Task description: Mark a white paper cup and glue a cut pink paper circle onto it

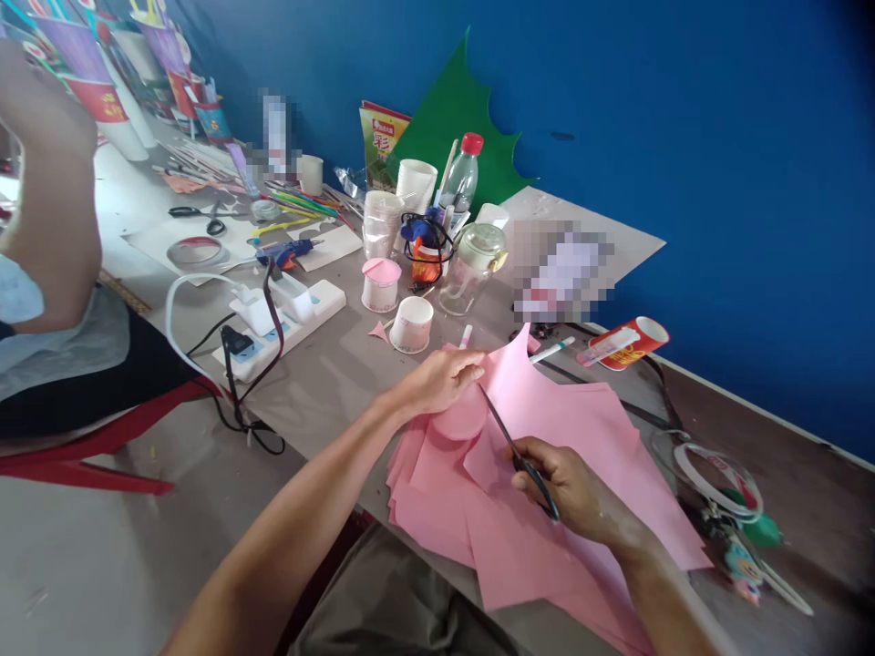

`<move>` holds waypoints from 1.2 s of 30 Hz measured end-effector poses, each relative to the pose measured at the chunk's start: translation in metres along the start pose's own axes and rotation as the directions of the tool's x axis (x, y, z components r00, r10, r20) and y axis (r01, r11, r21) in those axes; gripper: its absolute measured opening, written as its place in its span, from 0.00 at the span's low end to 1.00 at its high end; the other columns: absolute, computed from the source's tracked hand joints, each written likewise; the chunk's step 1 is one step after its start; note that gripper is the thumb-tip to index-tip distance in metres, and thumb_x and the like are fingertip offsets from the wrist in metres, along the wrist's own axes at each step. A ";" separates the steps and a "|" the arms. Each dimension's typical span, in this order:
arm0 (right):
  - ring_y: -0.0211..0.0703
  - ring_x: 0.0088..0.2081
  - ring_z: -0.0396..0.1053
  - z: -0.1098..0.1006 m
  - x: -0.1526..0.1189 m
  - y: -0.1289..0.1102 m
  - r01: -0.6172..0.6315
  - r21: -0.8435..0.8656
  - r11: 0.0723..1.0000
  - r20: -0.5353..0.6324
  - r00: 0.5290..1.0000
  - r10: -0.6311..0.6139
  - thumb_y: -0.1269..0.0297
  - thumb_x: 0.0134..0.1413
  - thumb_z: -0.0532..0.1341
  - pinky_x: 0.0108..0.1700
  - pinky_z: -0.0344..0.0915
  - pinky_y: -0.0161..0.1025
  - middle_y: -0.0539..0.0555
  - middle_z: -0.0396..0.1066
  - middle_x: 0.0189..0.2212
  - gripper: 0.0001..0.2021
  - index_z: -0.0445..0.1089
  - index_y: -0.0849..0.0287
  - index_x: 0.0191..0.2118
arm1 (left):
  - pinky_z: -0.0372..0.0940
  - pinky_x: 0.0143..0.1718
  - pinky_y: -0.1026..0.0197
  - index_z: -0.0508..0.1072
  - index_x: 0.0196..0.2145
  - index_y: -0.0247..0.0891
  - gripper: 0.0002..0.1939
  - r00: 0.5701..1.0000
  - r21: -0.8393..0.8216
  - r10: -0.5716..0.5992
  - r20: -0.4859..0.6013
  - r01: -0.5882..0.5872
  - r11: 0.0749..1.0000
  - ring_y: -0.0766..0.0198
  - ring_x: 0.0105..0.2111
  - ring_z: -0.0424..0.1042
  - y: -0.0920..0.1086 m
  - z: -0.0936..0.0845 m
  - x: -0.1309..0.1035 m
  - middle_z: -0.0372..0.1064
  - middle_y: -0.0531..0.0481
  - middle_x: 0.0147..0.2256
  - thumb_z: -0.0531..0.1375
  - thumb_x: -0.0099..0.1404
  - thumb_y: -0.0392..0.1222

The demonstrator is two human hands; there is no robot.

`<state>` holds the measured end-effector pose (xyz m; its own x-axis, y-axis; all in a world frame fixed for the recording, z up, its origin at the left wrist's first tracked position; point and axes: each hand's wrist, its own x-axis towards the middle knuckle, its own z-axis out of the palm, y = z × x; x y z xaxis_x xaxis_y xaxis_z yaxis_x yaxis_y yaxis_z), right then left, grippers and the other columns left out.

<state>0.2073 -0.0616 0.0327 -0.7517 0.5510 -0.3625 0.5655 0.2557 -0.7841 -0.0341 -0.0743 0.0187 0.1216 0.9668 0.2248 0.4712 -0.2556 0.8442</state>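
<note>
My left hand (444, 378) grips a sheet of pink paper (509, 374) by its edge, fingers closed on it. In my right hand (564, 483) is a pair of black-handled scissors (537, 483), blades pointing up and left to the paper beside my left fingers. A rounded pink piece (461, 417) hangs below my left hand. Beneath both hands lies a loose pile of pink sheets (519, 565). Just beyond stand two small paper cups: one cup (380, 293) carries a pink paper top, the other cup (411, 328) is uncovered.
A power strip (287, 328) with plugs and cables lies to the left, near a blue glue gun (287, 252). A glass jar (468, 273), a bottle (461, 173) and stacked cups (384, 223) stand behind. A red cup (629, 342) lies at right. Another person's arm (55, 182) is far left.
</note>
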 end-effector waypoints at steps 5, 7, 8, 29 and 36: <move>0.36 0.23 0.51 -0.002 -0.003 -0.002 -0.021 -0.037 0.999 0.013 1.000 0.021 0.44 0.56 0.57 0.25 0.50 0.33 0.46 0.57 0.22 0.20 0.65 0.59 0.36 | 0.56 0.32 0.67 0.64 0.28 0.36 0.12 1.000 0.046 0.002 0.004 -0.003 0.999 0.69 0.28 0.59 -0.004 0.001 0.000 0.60 0.55 0.26 0.49 0.68 0.41; 0.36 0.24 0.51 -0.003 -0.004 -0.002 -0.015 -0.055 0.998 0.022 1.000 0.016 0.43 0.56 0.57 0.25 0.50 0.33 0.46 0.57 0.22 0.20 0.65 0.59 0.35 | 0.56 0.32 0.67 0.65 0.29 0.36 0.12 1.000 0.068 0.005 0.014 -0.006 0.998 0.68 0.29 0.60 -0.005 0.001 0.000 0.61 0.54 0.26 0.49 0.69 0.41; 0.36 0.24 0.51 -0.004 -0.004 -0.002 -0.011 -0.061 0.998 0.029 1.000 0.013 0.43 0.56 0.56 0.25 0.50 0.33 0.46 0.57 0.22 0.20 0.65 0.59 0.34 | 0.56 0.32 0.67 0.65 0.29 0.36 0.12 1.000 0.075 0.007 0.021 -0.009 0.997 0.68 0.29 0.61 -0.005 0.001 0.000 0.62 0.54 0.27 0.49 0.69 0.40; 0.33 0.22 0.45 0.002 0.001 0.003 -0.004 0.152 0.988 0.055 0.998 -0.004 0.40 0.54 0.58 0.24 0.45 0.33 0.42 0.51 0.21 0.22 0.62 0.58 0.34 | 0.56 0.32 0.67 0.64 0.28 0.36 0.13 1.000 -0.009 0.000 0.002 0.000 1.000 0.69 0.28 0.58 -0.001 0.001 0.001 0.58 0.56 0.25 0.49 0.69 0.42; 0.33 0.22 0.46 0.003 0.001 0.002 -0.022 0.129 0.991 0.055 0.998 0.015 0.39 0.55 0.57 0.23 0.46 0.33 0.43 0.51 0.20 0.23 0.62 0.58 0.35 | 0.57 0.33 0.66 0.68 0.32 0.35 0.12 1.000 -0.001 -0.010 0.002 0.010 1.000 0.67 0.29 0.61 -0.003 0.004 0.001 0.61 0.54 0.26 0.49 0.69 0.42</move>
<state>0.2068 -0.0628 0.0298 -0.7604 0.5106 -0.4013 0.5336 0.1391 -0.8342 -0.0321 -0.0726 0.0147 0.1191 0.9692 0.2154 0.4718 -0.2461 0.8467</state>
